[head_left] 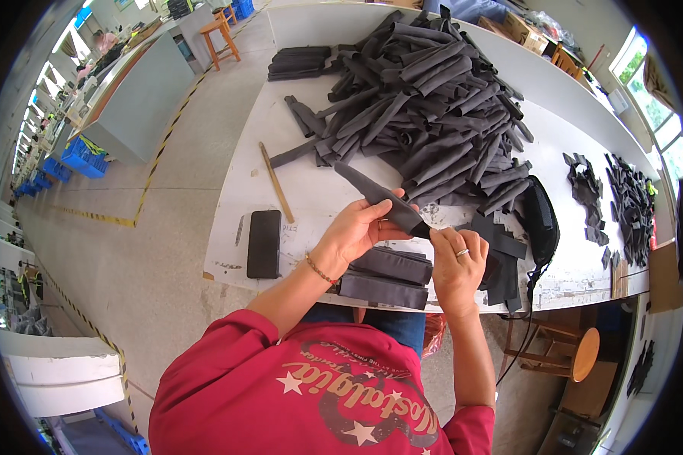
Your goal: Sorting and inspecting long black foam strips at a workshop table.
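Note:
My left hand (360,225) grips the middle of a long dark grey fabric strip (372,191) that points up and to the left over the white table (311,182). My right hand (457,262), with a ring on one finger, pinches the strip's near end just right of the left hand. Under both hands lies a low stack of folded dark fabric pieces (387,277) at the table's near edge. A big heap of similar dark strips (432,106) fills the table beyond the hands.
A black phone (264,243) lies at the table's left near corner, with a thin wooden stick (276,182) beside it. A black pouch (540,216) and small dark fabric pieces (622,201) lie to the right. A wooden stool (577,353) stands below the table.

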The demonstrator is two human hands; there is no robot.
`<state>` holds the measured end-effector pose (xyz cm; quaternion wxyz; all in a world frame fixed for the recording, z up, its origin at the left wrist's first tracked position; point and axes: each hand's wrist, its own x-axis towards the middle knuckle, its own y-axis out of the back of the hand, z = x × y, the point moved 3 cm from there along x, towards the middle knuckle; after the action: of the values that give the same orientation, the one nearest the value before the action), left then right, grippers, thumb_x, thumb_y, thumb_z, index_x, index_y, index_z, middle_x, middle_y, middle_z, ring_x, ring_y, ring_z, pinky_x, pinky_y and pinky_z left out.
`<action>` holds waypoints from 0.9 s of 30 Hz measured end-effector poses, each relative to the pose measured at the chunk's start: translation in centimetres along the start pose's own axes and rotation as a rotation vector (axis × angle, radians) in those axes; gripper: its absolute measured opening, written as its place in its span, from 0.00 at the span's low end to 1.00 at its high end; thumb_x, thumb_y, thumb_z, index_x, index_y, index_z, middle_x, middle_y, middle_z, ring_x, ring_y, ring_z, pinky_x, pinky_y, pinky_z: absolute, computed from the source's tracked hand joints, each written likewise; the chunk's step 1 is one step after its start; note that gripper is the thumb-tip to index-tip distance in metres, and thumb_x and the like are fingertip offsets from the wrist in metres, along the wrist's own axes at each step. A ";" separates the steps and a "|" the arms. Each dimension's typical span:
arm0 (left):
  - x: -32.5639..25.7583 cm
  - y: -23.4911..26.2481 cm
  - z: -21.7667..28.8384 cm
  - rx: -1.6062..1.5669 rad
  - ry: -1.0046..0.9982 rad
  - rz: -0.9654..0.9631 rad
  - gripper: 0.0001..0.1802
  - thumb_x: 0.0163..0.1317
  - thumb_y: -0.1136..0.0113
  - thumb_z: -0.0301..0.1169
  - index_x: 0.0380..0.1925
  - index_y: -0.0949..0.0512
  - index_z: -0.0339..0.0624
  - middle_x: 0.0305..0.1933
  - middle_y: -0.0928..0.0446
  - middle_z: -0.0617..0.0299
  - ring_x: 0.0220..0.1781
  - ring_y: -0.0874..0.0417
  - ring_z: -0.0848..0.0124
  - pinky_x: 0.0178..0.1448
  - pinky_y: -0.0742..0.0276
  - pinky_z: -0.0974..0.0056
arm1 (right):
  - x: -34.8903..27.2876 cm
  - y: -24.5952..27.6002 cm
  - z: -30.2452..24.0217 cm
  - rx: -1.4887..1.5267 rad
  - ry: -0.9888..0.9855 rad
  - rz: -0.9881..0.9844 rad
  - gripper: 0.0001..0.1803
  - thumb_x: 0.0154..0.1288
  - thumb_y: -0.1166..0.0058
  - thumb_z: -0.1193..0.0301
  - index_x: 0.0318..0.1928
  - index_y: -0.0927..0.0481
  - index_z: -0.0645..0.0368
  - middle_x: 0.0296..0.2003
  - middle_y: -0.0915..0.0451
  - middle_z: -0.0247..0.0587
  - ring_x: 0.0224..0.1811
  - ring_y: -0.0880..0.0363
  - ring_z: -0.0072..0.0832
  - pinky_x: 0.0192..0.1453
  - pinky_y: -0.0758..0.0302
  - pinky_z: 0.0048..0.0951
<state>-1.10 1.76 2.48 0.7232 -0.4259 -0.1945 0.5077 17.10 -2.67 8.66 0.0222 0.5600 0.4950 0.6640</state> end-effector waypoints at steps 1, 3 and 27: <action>-0.2 -0.5 0.0 0.005 -0.036 0.008 0.18 0.73 0.54 0.30 0.60 0.33 0.36 0.56 0.24 0.44 0.55 0.19 0.54 0.56 0.17 0.50 | -0.1 -0.1 -0.2 -0.046 -0.001 0.016 0.18 0.44 0.41 0.80 0.40 0.18 0.58 0.37 0.23 0.31 0.39 0.25 0.31 0.46 0.30 0.35; -0.7 -1.5 -0.2 0.010 -0.079 0.014 0.19 0.73 0.55 0.29 0.62 0.34 0.36 0.57 0.25 0.44 0.55 0.19 0.54 0.56 0.17 0.50 | -0.1 -0.4 -0.6 -0.092 0.004 0.034 0.18 0.44 0.42 0.79 0.41 0.18 0.58 0.38 0.23 0.31 0.40 0.25 0.31 0.47 0.30 0.35; -0.6 -2.9 -2.0 0.049 -0.344 -0.057 0.13 0.72 0.49 0.38 0.46 0.26 0.40 0.53 0.21 0.44 0.57 0.21 0.59 0.63 0.28 0.56 | -2.5 -2.1 -3.5 0.273 -0.286 -0.042 0.16 0.51 0.36 0.80 0.40 0.26 0.60 0.40 0.25 0.47 0.40 0.26 0.47 0.44 0.28 0.42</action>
<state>1.71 0.08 3.80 0.7034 -0.3093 -0.3149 0.5571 14.23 -5.28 5.86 0.0299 0.6360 0.5838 0.5038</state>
